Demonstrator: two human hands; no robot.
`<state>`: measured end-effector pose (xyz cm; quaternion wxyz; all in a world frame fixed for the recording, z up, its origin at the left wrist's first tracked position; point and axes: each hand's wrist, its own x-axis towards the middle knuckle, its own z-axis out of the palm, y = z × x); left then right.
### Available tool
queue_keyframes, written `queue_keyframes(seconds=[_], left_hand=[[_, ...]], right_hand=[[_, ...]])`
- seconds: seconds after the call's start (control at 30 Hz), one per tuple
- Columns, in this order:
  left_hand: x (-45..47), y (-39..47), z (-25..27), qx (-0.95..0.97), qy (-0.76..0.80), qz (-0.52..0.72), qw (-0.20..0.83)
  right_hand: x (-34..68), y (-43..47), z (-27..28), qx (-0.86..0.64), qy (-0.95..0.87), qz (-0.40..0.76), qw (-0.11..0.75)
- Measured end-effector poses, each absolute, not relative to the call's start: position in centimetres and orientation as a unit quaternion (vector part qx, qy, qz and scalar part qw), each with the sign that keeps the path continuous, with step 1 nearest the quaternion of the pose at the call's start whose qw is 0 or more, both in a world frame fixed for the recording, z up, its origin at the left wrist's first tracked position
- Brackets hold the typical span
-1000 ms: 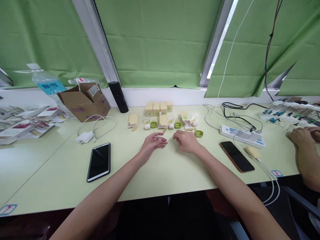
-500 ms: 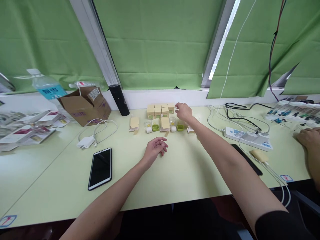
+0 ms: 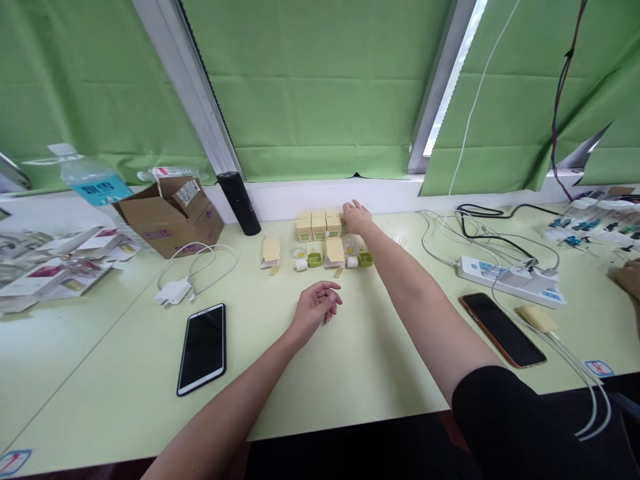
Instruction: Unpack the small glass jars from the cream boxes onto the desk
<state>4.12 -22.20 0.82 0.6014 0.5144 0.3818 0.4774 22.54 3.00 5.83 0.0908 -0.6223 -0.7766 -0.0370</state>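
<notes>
My right hand reaches to the back of the table, its fingers closed round the rightmost small pale-yellow box in a cluster. The hand mostly hides that box. Other pale-yellow boxes stand beside it. In front lie an opened box, another opened box, a green tray, a second green tray, small white cylinders and clear plastic pieces. Nearer the front, my left hand is over the table, open and empty, with loosely bent fingers.
To the left are a white phone, a charger, a cardboard box and a black cylinder. A power strip, cables and another phone lie right. Another person's hand shows at the right edge.
My right hand has moved left onto the rightmost box, which was visible before. An opened box under my right wrist is no longer visible. My left hand stays nearly in place.
</notes>
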Motion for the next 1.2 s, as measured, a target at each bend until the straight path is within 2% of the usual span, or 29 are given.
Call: queue_keyframes(seconds=[0.23, 0.33, 0.43, 0.5, 0.57, 0.63, 0.73, 0.77, 0.83, 0.9, 0.97, 1.03, 1.2], left_hand=[[4.1, -22.2, 0.8, 0.518, 0.383, 0.481, 0.596], [4.1, -22.1, 0.7, 0.525, 0.383, 0.484, 0.586], [3.9, -21.7, 0.6, 0.532, 0.381, 0.528, 0.541], [3.5, -21.5, 0.7, 0.551, 0.381, 0.56, 0.487], [3.0, -21.5, 0.8, 0.598, 0.386, 0.556, 0.43], [2.7, -21.8, 1.1, 0.662, 0.389, 0.495, 0.406], [2.7, -22.7, 1.4, 0.738, 0.372, 0.366, 0.429], [2.9, -23.0, 1.5, 0.751, 0.366, 0.335, 0.435], [3.3, -23.4, 1.5, 0.764, 0.368, 0.305, 0.433], [3.7, -23.6, 1.4, 0.762, 0.382, 0.304, 0.426], [3.9, -23.7, 1.4, 0.749, 0.402, 0.324, 0.414], [4.0, -23.9, 1.3, 0.741, 0.417, 0.355, 0.388], [4.1, -24.4, 1.2, 0.789, 0.391, 0.405, 0.248]], right_hand=[[23.1, 1.0, 6.6, -0.654, -0.741, -0.041, 0.146], [24.5, -1.4, 7.9, -0.64, -0.727, -0.049, 0.244], [26.3, -6.1, 8.9, -0.543, -0.761, -0.002, 0.356], [27.4, -10.2, 9.1, -0.458, -0.816, 0.073, 0.345], [28.0, -14.6, 9.0, -0.387, -0.866, 0.144, 0.283], [28.1, -18.4, 8.6, -0.328, -0.898, 0.186, 0.226], [27.4, -21.9, 7.4, -0.28, -0.908, 0.24, 0.198], [27.1, -22.4, 6.9, -0.272, -0.903, 0.254, 0.216], [26.6, -22.6, 5.7, -0.28, -0.87, 0.264, 0.307], [26.2, -22.4, 4.6, -0.315, -0.816, 0.246, 0.417], [26.0, -22.2, 3.7, -0.363, -0.763, 0.223, 0.487], [25.8, -22.5, 3.2, -0.406, -0.734, 0.217, 0.5], [24.5, -24.4, 2.9, -0.436, -0.747, 0.224, 0.449]])
